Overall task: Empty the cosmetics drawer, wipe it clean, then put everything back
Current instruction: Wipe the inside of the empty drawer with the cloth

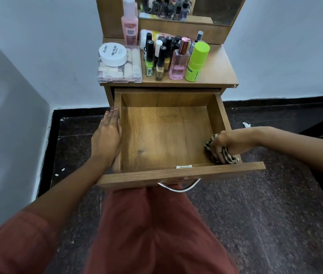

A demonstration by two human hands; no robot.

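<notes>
Left hand (pixel 108 135) flat on drawer (pixel 176 173) side edge — right hand (pixel 224 144) grips cloth (pixel 229 157), seemingly in corner.

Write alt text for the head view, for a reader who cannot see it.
A person's right hand grips a checked cloth in the near right corner of an open, empty wooden drawer, while the left hand rests flat on its left wall. Bottles, nail polishes and a clear box stand on the dresser top above.
</notes>
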